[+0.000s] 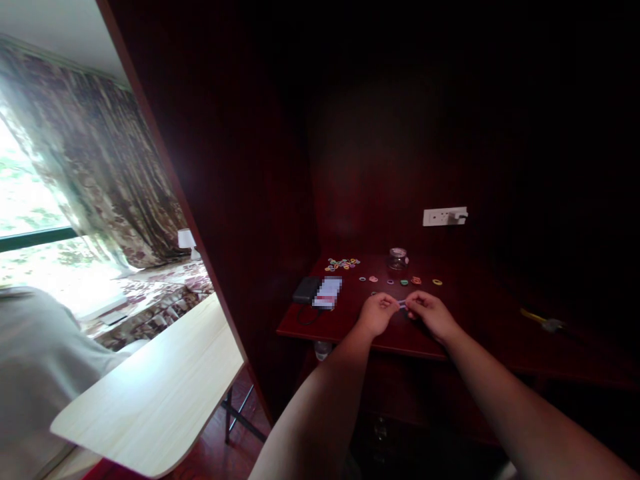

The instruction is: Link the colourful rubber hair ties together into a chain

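Stretched between my two hands is a small lilac hair tie [402,304]. My left hand [378,314] pinches one end of it, and my right hand [432,315] pinches the other, just above the front of the dark red desk [480,333]. Beyond them lies a spaced row of small coloured hair ties, among them a green one [404,283], an orange-red one [416,281] and a yellow one [437,282]. A loose pile of hair ties [342,265] sits at the back left. Behind the row stands a clear jar [398,259].
Left of my hands lie a phone [328,292] and a black case [307,291] with a cable. A yellow-handled tool [545,321] rests at the right. On the back wall is a socket [444,217]. A pale folding table [160,380] stands left of the dark side panel.
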A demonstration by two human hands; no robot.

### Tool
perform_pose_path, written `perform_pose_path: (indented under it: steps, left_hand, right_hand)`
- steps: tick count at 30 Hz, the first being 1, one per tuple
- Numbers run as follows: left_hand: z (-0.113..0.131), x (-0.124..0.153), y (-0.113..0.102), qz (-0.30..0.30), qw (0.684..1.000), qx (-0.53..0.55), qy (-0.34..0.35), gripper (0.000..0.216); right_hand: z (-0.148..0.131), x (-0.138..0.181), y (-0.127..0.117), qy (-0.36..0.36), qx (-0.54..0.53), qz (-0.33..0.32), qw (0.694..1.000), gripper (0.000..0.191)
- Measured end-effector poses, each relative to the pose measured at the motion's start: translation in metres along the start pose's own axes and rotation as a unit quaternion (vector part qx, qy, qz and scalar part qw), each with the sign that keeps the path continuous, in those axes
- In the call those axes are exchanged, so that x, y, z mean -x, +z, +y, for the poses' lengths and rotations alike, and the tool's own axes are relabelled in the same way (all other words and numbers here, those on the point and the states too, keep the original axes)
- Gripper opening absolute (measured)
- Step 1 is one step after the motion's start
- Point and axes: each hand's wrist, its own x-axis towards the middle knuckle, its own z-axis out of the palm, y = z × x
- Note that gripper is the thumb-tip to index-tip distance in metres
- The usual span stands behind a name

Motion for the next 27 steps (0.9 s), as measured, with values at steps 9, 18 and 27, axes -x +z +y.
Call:
perform_pose_path:
  steps: [9,18,27]
  left_hand:
    - [-0.004,-0.002,-0.001,-0.012,1.000,0.018,0.007,0.009]
    - [-0.015,-0.006,-0.002,-0.007,1.000,-0.002,0.024,0.015]
    - [-0.013,-0.006,-0.001,-0.002,1.000,0.018,0.000,0.013]
  right_hand:
    - [0.001,-0.001,0.000,0.000,-0.043,0.004,0.999,0.022]
    - [0.002,-0.002,0.001,0.005,-0.036,0.004,0.999,0.021]
    - [0.002,-0.001,0.001,-0.006,-0.014,0.009,1.000,0.018]
